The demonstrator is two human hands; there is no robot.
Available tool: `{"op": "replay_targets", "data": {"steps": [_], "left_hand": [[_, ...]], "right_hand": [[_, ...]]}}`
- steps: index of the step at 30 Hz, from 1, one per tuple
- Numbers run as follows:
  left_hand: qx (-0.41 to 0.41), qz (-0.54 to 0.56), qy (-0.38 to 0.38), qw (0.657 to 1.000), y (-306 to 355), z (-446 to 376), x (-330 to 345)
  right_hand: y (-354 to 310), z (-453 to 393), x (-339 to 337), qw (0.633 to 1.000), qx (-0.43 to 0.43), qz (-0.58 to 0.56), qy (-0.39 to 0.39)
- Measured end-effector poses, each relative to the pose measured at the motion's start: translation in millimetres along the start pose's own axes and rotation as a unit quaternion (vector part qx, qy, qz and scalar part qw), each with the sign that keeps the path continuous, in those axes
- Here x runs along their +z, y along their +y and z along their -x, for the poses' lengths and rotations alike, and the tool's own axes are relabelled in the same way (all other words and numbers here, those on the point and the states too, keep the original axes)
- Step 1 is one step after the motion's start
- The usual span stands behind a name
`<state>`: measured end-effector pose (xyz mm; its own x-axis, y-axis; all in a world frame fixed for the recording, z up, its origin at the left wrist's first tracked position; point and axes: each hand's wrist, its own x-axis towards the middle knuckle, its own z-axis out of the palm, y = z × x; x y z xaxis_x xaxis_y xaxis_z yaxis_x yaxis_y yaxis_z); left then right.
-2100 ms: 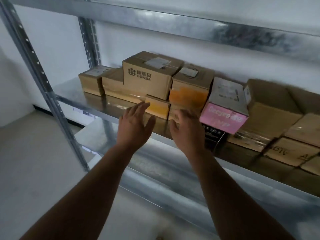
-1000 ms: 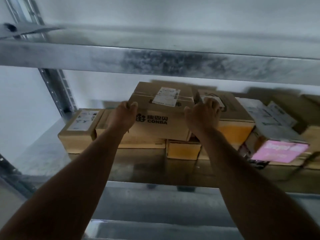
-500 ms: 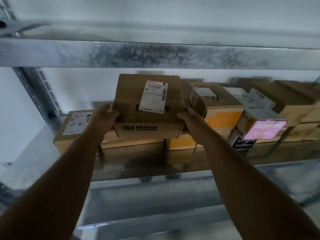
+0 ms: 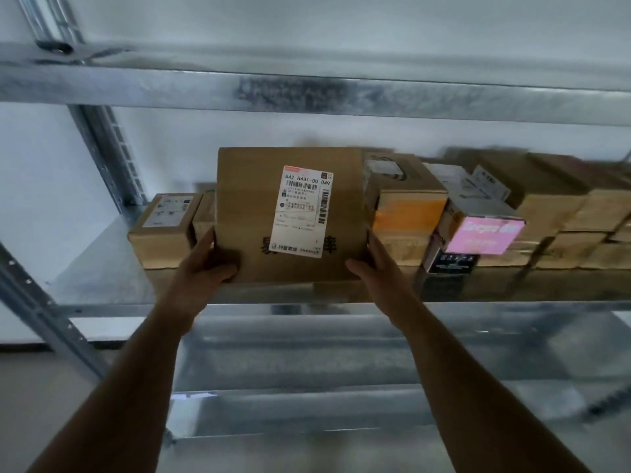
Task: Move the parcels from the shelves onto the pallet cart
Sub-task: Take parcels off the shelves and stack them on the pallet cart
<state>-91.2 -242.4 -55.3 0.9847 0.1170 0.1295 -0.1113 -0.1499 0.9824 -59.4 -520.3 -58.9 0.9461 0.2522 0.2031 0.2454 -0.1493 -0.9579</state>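
Single head cam, no second view, so nothing shared. Worn at head height, it faces forward and slightly down into a metal shelving unit, close up. The upper shelf beam (image 4: 341, 93) crosses the top of the frame, the loaded shelf (image 4: 102, 268) sits mid-frame, a lower shelf level shows below. Both forearms enter from the bottom edge; the left hand (image 4: 201, 264) and right hand (image 4: 379, 264) sit near centre, on a cardboard box (image 4: 252, 206) at arm's length. Wide-angle bend at the edges; the right side is blurred.
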Motion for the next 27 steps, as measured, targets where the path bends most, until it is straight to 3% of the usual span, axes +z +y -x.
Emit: {"op": "replay_targets", "data": {"steps": [8,16,27], "left_hand": [[0.023,0.004,-0.035,0.999,17,108,81],[0.042,-0.040,-0.086,0.995,29,162,171],[0.081,-0.095,-0.218,0.968,56,189,330]], "right_hand": [[8,124,-58,0.999,0.013,-0.005,0.052],[7,231,-137,0.993,-0.034,-0.024,0.111],[15,364,-250,0.956,-0.004,-0.019,0.292]]}}
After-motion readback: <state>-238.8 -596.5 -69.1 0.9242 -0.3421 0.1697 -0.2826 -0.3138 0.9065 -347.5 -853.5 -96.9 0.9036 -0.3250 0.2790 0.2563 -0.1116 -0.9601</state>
